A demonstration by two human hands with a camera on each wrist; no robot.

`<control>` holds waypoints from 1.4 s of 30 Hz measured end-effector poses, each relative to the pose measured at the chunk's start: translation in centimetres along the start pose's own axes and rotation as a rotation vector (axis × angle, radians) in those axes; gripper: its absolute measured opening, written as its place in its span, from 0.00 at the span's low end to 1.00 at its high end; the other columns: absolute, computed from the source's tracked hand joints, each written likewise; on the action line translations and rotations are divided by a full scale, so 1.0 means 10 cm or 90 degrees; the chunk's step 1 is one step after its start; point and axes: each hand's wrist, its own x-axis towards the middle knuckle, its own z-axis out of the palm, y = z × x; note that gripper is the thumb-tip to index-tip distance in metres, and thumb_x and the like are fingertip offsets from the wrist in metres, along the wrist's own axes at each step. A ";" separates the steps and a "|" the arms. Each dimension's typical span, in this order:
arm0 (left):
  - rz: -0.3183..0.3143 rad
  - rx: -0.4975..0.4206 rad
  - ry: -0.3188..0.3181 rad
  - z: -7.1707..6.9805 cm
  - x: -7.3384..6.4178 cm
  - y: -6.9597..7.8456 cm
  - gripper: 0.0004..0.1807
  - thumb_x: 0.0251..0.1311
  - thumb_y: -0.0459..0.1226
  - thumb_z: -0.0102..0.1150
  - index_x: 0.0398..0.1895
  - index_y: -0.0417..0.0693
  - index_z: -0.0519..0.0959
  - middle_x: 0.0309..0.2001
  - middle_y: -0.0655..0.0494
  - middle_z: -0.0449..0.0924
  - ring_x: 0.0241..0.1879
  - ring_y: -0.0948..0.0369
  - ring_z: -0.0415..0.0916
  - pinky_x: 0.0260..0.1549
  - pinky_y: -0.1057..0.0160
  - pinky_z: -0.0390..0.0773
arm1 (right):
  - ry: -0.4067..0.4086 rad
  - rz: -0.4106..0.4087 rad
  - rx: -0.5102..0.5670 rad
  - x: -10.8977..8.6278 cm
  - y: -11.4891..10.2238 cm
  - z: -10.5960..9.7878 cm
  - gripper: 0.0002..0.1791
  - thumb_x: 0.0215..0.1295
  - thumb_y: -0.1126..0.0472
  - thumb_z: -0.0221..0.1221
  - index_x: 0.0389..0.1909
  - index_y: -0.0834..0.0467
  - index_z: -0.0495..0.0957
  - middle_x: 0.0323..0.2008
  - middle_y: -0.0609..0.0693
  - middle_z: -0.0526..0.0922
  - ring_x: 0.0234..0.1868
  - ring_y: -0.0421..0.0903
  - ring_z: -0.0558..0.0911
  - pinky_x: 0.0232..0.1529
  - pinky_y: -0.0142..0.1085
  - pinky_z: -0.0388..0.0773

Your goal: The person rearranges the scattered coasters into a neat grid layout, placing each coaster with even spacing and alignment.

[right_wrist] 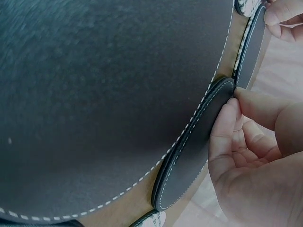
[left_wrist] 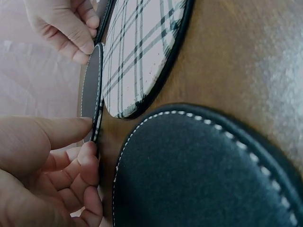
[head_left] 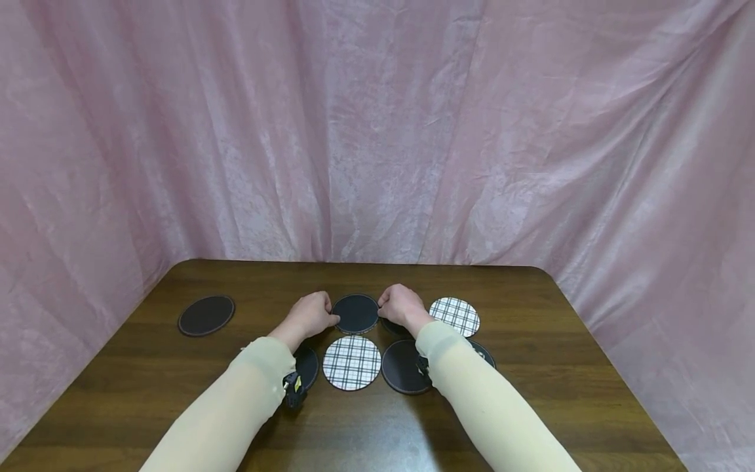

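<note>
Between my two hands is a round black coaster (head_left: 356,313) with pale stitching along its rim and a plaid edge showing beneath. My left hand (head_left: 311,314) pinches its left edge between thumb and fingers. At the opposite edge, the thumb and fingers of my right hand (head_left: 403,305) pinch it too. Another black coaster (right_wrist: 196,149) lies right below my right hand, partly covered by it in the head view. Just nearer to me than the pinched coaster is a white plaid coaster (head_left: 352,362), between a black coaster (head_left: 407,369) and a second one (head_left: 307,367) by my left wrist.
All this lies on a brown wooden table (head_left: 531,419). A lone black coaster (head_left: 206,315) sits far left. To the right are a plaid coaster (head_left: 454,316) and a dark coaster (head_left: 483,354) partly behind my right sleeve. A pink curtain (head_left: 377,131) hangs behind the table.
</note>
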 end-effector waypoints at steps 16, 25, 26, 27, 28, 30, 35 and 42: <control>-0.006 -0.018 -0.023 -0.15 -0.13 0.16 0.20 0.63 0.46 0.79 0.35 0.46 0.75 0.34 0.52 0.76 0.35 0.52 0.74 0.36 0.55 0.74 | -0.024 0.012 -0.002 0.00 -0.02 0.00 0.09 0.74 0.62 0.70 0.51 0.58 0.91 0.51 0.50 0.90 0.57 0.55 0.85 0.63 0.50 0.79; -0.006 -0.035 -0.031 -0.02 0.03 -0.02 0.20 0.63 0.45 0.79 0.34 0.47 0.75 0.33 0.51 0.77 0.34 0.52 0.75 0.33 0.55 0.74 | -0.032 0.017 -0.001 0.00 -0.03 0.00 0.10 0.75 0.62 0.69 0.53 0.58 0.90 0.53 0.51 0.89 0.60 0.56 0.84 0.64 0.51 0.79; -0.007 -0.038 -0.029 -0.02 0.01 0.00 0.20 0.63 0.46 0.79 0.35 0.47 0.75 0.34 0.51 0.77 0.34 0.52 0.76 0.34 0.55 0.74 | -0.033 0.017 0.000 0.00 -0.03 0.00 0.10 0.76 0.62 0.69 0.53 0.58 0.90 0.54 0.51 0.89 0.60 0.56 0.84 0.64 0.51 0.79; -0.006 -0.038 -0.028 -0.03 0.00 0.01 0.19 0.63 0.45 0.78 0.35 0.47 0.75 0.34 0.51 0.77 0.34 0.52 0.75 0.34 0.55 0.74 | -0.032 0.016 -0.001 0.00 -0.03 0.00 0.10 0.75 0.62 0.69 0.53 0.58 0.90 0.53 0.51 0.89 0.60 0.55 0.84 0.64 0.51 0.79; -0.001 -0.039 -0.031 -0.06 -0.05 0.05 0.20 0.64 0.46 0.78 0.36 0.46 0.75 0.34 0.50 0.76 0.35 0.52 0.75 0.34 0.55 0.74 | -0.031 0.015 -0.003 0.00 -0.03 -0.01 0.10 0.75 0.62 0.70 0.52 0.58 0.90 0.53 0.50 0.90 0.59 0.55 0.84 0.64 0.50 0.79; 0.003 -0.034 -0.033 -0.14 -0.14 0.15 0.19 0.66 0.44 0.76 0.36 0.45 0.74 0.34 0.50 0.75 0.35 0.51 0.74 0.35 0.54 0.74 | -0.031 0.014 -0.006 0.00 -0.03 -0.01 0.09 0.75 0.62 0.70 0.52 0.58 0.90 0.53 0.50 0.90 0.58 0.55 0.85 0.63 0.50 0.80; 0.003 -0.041 -0.059 -0.46 -0.48 0.53 0.17 0.68 0.40 0.74 0.36 0.44 0.72 0.34 0.49 0.73 0.35 0.51 0.73 0.37 0.53 0.73 | -0.035 0.013 -0.008 -0.01 -0.03 -0.02 0.09 0.76 0.62 0.69 0.52 0.58 0.90 0.52 0.51 0.89 0.56 0.54 0.85 0.62 0.50 0.80; -0.003 -0.037 -0.085 -0.29 -0.29 0.30 0.18 0.69 0.43 0.74 0.38 0.45 0.72 0.35 0.49 0.74 0.35 0.53 0.73 0.35 0.55 0.73 | -0.044 0.015 0.001 -0.03 -0.04 -0.01 0.09 0.77 0.62 0.68 0.53 0.59 0.89 0.52 0.51 0.89 0.56 0.54 0.85 0.61 0.50 0.81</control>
